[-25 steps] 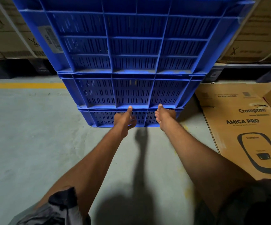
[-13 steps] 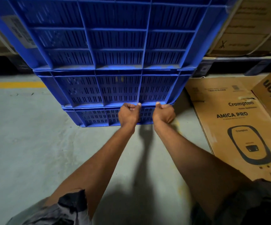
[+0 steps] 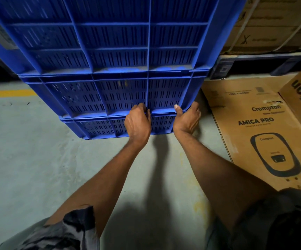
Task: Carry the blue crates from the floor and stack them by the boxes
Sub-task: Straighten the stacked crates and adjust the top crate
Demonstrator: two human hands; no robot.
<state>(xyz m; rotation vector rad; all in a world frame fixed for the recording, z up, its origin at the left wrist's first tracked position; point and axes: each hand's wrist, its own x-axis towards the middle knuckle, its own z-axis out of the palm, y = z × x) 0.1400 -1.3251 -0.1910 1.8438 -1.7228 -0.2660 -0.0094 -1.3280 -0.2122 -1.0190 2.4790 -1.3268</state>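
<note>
Three blue slotted crates stand stacked on the concrete floor in front of me: a bottom crate (image 3: 99, 128), a middle crate (image 3: 113, 94) and a tall top crate (image 3: 110, 33). My left hand (image 3: 137, 121) curls its fingers into the seam at the bottom crate's rim, under the middle crate. My right hand (image 3: 187, 118) grips the same rim near the stack's right corner, thumb up against the middle crate. Both forearms reach straight ahead.
Flattened brown Crompton cardboard boxes (image 3: 258, 127) lie on the floor right of the stack. Strapped cartons on a pallet (image 3: 272, 27) stand behind at the right. A yellow floor line (image 3: 7, 92) runs at the left. Bare grey floor lies left and near me.
The view has come closer to the stack. My hands have spread apart along the rim, the right one sliding toward the right corner, and both have curled onto the rim.
</note>
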